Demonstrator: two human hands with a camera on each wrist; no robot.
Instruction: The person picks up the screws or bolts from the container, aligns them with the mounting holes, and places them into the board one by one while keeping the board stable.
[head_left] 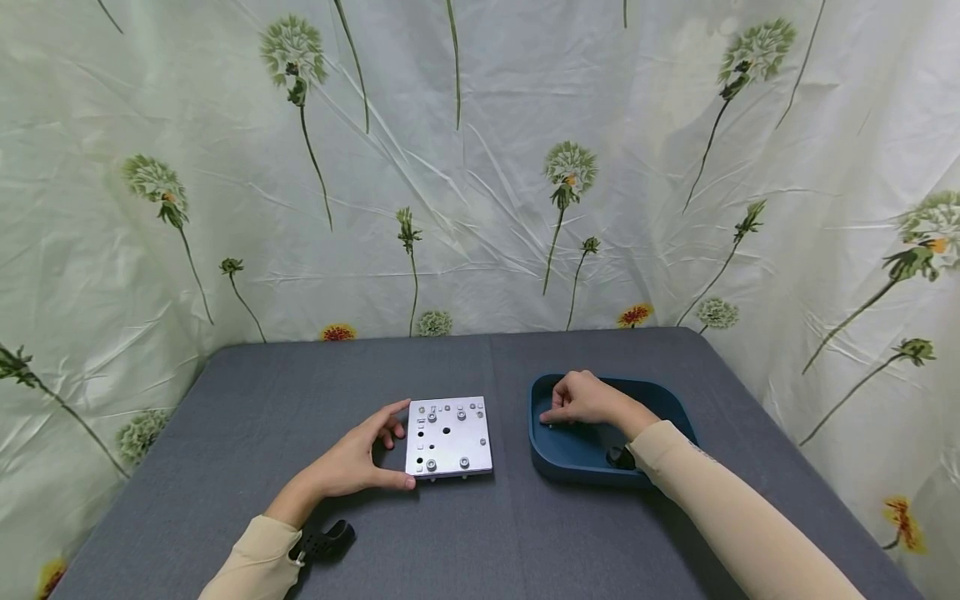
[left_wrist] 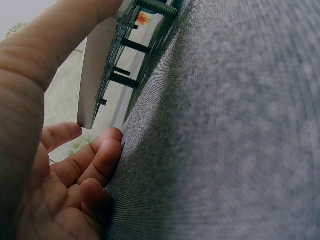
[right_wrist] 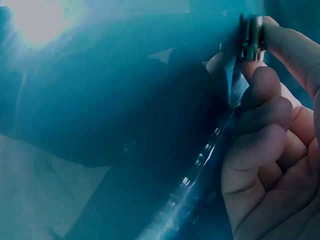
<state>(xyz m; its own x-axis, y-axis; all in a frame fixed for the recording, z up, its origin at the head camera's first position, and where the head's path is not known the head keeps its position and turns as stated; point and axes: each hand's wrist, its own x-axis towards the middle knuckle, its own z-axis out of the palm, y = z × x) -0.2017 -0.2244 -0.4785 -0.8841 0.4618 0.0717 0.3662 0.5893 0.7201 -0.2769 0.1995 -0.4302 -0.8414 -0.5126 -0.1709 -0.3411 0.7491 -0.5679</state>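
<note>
A square silver metal plate [head_left: 447,439] with round holes and several bolts lies left of the table's middle. My left hand [head_left: 358,460] holds it by its left side, thumb at the near corner and index finger at the far corner. In the left wrist view, threaded bolt shanks [left_wrist: 124,80] stick out under the plate. My right hand [head_left: 597,402] is inside a dark blue tray [head_left: 581,472]. Its thumb and fingertip pinch a small, shiny metal fastener [right_wrist: 252,38] in the right wrist view; blur hides its exact kind.
The blue tray's wall rises around the right hand. A dark grey cloth [head_left: 360,367] covers the table. Behind it hangs a pale curtain [head_left: 480,208] printed with dandelions. Black straps [head_left: 330,540] are on the wrists.
</note>
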